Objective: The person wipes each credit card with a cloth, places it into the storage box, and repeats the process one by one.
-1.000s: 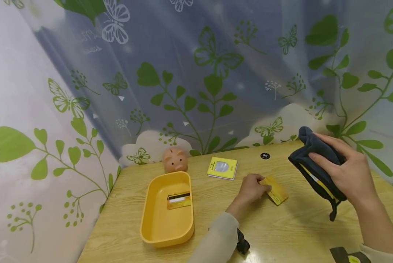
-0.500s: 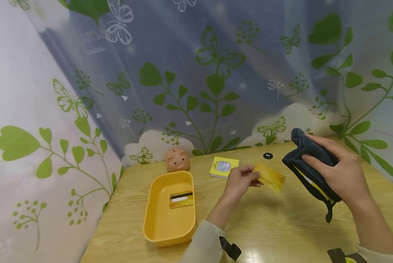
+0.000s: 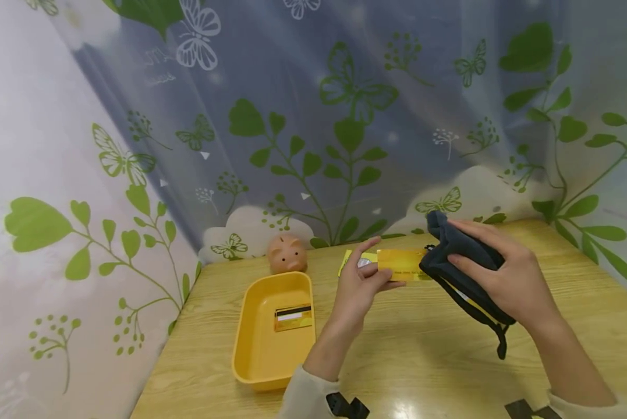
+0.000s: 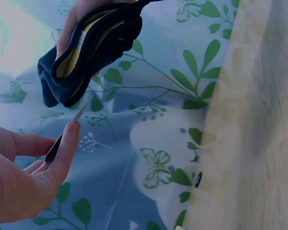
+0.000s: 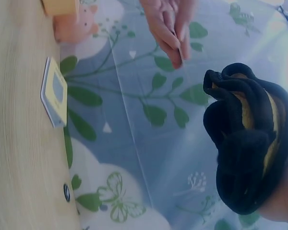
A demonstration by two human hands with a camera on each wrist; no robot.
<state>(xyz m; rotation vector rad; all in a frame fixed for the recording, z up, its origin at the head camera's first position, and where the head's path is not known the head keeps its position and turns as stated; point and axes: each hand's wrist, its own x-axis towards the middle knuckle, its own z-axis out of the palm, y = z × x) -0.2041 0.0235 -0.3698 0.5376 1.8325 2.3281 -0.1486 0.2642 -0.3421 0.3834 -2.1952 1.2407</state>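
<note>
My left hand [image 3: 357, 288] pinches a yellow card [image 3: 403, 265] between thumb and fingers, raised above the table. The card is seen edge-on in the left wrist view, its tip pointing at the pouch. With my right hand [image 3: 512, 273] I grip a dark blue fabric pouch [image 3: 465, 256], tilted, a short strap hanging from its lower end. Its mouth gapes toward the left hand, and the yellow lining [image 4: 77, 52] shows inside. In the head view the card's right end meets the pouch's outline; in the left wrist view a gap shows between them.
A yellow tray [image 3: 242, 343] holds another card [image 3: 293, 318] with a black stripe. Behind it stands a pink piggy bank [image 3: 287, 254]. A small yellow booklet [image 5: 55, 91] lies partly behind the left hand, and a black chip [image 5: 66, 192] lies near the patterned curtain.
My left hand has lifted the card off the table and turned it level, its end toward the pouch. The right hand has brought the pouch leftward, closer to the card.
</note>
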